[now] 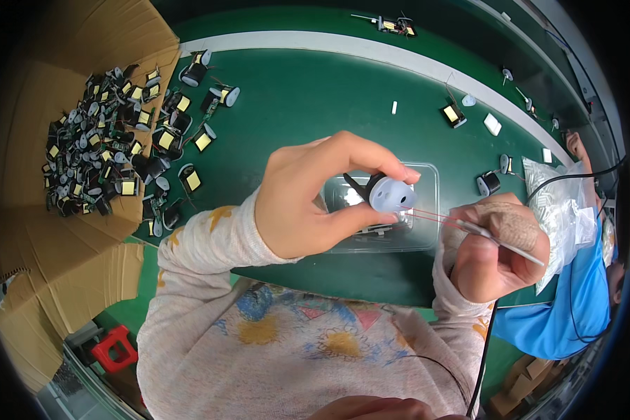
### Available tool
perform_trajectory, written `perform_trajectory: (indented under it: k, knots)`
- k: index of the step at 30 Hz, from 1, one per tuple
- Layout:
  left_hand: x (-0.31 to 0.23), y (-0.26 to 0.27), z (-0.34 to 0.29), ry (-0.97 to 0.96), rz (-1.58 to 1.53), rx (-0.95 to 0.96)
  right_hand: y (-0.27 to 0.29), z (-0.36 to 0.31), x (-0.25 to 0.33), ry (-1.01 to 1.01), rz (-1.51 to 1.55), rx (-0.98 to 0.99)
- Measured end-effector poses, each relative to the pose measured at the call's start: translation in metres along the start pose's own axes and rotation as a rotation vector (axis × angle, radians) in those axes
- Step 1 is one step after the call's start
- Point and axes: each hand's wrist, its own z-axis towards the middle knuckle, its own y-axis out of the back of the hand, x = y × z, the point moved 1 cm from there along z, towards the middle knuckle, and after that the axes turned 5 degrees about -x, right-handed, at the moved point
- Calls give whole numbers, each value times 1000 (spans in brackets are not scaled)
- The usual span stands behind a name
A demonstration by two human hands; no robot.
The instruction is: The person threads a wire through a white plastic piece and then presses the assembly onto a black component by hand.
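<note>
Pinched between the thumb and index finger of my left hand (315,196) is a small black part with a round pale-grey end cap (393,194), which has a dark hole in it. Thin red wires (430,214) run from that cap toward my right hand (497,245). My right hand is closed on slim metal tweezers (514,250), whose tips are at the wires. Tan tape wraps one of its fingers. Under my hands lies a clear plastic tray (427,241) with small metallic pieces in it, partly hidden by my left hand.
A cardboard box (28,161) at left holds a heap of similar black parts, with several more spilled on the green table (294,91). Others lie at far right near a clear bag (560,203) of small white pieces. Another person's hand (576,145) shows at the right edge.
</note>
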Motion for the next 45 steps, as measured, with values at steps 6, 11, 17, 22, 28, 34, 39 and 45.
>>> perform_trajectory:
  k: [6, 11, 17, 22, 28, 34, 39, 45]
  knots:
    - [-2, 2, -1, -82, 96, 38, -5, 1, 5, 130, -118, 91]
    - [-4, 3, 0, -131, 162, 17, -5, 5, 16, 333, -344, 316]
    - [-9, 4, -3, -143, 373, 3, 0, 6, 26, 338, -352, 457]
    - [-9, -1, -4, -134, 386, -121, -1, 6, 24, 305, -323, 438]
    - [-11, 1, -4, -150, 414, -104, -5, 2, 23, 400, -384, 419]
    - [-14, 4, -5, -154, 458, -16, -9, -1, 24, 477, -434, 396]
    - [-16, 2, -4, -156, 443, -30, -9, -2, 28, 503, -471, 363]
    - [-16, 2, -4, -171, 453, -20, -8, -6, 27, 531, -503, 354]
